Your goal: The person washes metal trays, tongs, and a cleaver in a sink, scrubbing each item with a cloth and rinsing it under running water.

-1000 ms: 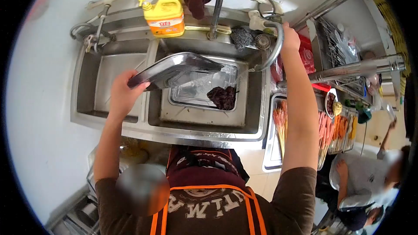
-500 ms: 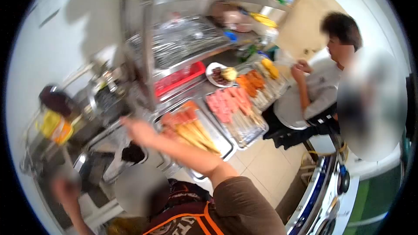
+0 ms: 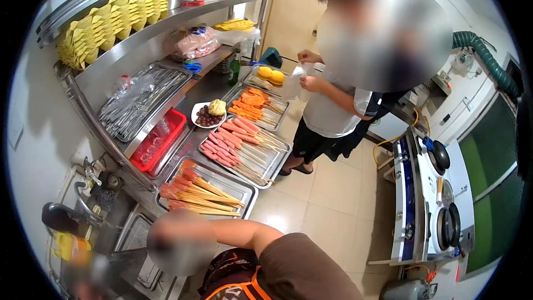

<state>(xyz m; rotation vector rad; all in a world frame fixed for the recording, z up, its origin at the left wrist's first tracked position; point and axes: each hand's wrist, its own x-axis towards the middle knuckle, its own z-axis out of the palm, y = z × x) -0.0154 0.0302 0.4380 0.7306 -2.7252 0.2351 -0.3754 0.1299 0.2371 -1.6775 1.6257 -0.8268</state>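
My right arm [image 3: 244, 233] reaches left across the bottom of the view. My right hand [image 3: 176, 241] lies under a blurred patch, so its fingers and anything in them are hidden. It is close to the front of a metal tray [image 3: 248, 195] of reddish skewers [image 3: 208, 193] and to the sink side. My left hand [image 3: 86, 286] is a smeared shape at the lower left, near a yellow bottle [image 3: 72, 245] and the sink; its fingers cannot be made out. A metal tray [image 3: 129, 228] rests at the sink between the hands.
Trays of pink sausage skewers [image 3: 230, 147] and orange skewers [image 3: 252, 104] line the counter beside a plate [image 3: 201, 124]. A metal shelf [image 3: 139, 32] overhangs it. Another person [image 3: 327, 108] stands at the far end holding a clear bag [image 3: 293, 86]. A stove with pans [image 3: 444, 225] is right.
The view has swung right and sharpened, bringing in the stove and more of the shelf. My right hand has passed behind the blurred patch, and my left hand appears lower in view.
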